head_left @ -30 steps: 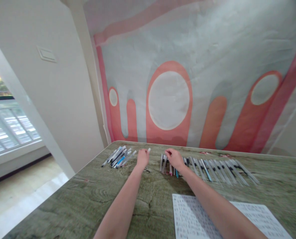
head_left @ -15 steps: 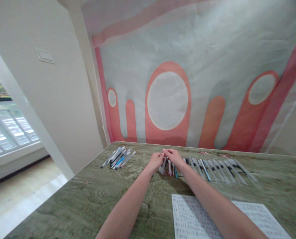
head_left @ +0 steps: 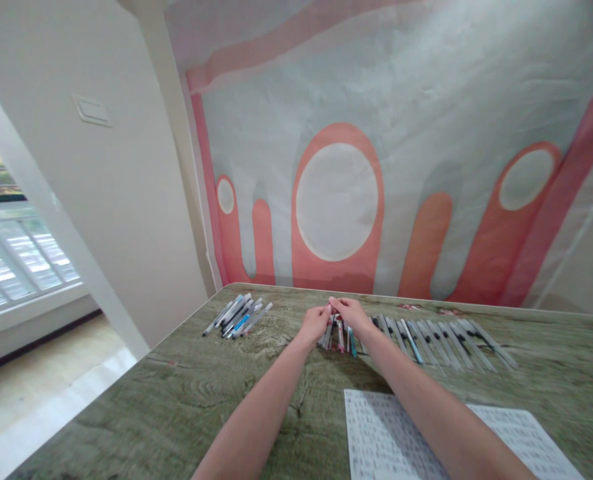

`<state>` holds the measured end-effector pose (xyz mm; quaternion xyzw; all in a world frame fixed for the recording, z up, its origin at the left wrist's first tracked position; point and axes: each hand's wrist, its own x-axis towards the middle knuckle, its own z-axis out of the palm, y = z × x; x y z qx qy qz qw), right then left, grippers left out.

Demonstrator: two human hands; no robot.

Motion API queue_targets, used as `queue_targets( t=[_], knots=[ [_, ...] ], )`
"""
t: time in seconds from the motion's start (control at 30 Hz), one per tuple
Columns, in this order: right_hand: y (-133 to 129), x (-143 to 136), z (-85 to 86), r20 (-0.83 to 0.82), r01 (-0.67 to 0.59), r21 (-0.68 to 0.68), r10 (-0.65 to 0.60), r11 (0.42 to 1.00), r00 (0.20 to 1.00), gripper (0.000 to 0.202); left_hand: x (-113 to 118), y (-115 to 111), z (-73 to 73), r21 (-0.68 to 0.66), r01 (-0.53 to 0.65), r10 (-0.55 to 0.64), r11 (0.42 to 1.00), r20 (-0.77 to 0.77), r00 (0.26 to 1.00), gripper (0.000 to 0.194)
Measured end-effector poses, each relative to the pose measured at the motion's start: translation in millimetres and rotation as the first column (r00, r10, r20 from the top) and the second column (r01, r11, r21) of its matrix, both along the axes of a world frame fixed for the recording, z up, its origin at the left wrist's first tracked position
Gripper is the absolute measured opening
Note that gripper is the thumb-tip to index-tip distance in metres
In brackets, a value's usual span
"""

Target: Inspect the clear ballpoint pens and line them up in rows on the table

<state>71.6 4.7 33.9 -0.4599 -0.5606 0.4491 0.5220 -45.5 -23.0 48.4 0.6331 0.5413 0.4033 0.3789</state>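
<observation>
White sheet (head_left: 371, 433): nearest us at the lower right, flat on the table and covered in rows of dark marks too small for us to read.
Right forearm (head_left: 416, 407): slants up and leftward from the lower right, crossing above the sheet.
Left forearm (head_left: 261, 413): rises from the bottom edge, left of the sheet, and leans rightward, so our two arms converge like a peak.
Wood-grain table (head_left: 186, 393): greenish brown, spreading beneath all of this toward the wall.
Row of pens (head_left: 446, 343): side by side from under our hands out to the right, mostly clear barrels with dark parts, one light blue; pink and teal ends show just on our side of the hands.
Left hand (head_left: 315, 323): back of the hand toward us, wrist low, fingers curled and pointing right, at the row's left end.
Right hand (head_left: 351, 315): arched over the row, fingers bent and pointing left.
Fingertips (head_left: 330, 308): both sets come together; we cannot tell whether they grip anything, as the hands hide it.
Heap of pens (head_left: 239, 317): well to the left, overlapping, white, black and bright blue.
Wall covering (head_left: 256, 133): pale grey with coral shapes, behind the table.
</observation>
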Motion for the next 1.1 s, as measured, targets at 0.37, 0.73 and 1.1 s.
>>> queue_targets(
  t=[0.37, 0.73, 1.1],
  knots=[
    [3.9, 3.4, -3.4, -0.009, 0.041, -0.012, -0.041, 0.999, 0.999, 0.046, -4.4, 5.6, -0.4, -0.039, 0.007, -0.003, 0.999, 0.091, 0.996, 0.033],
    [4.6, -1.1, -5.4, 0.061, 0.081, 0.008, -0.081, 0.997, 0.995, 0.044, -33.5, 31.1, -18.2, 0.103, -0.234, 0.255, 0.967, -0.288, 0.923, 0.03],
    [-0.4, -0.1, 0.0, -0.009, 0.071, -0.088, -0.072, 0.994, 0.997, 0.038, -33.5, 41.3, -39.3, 0.209, -0.246, 0.32, 0.947, -0.513, 0.797, 0.03]
  ],
)
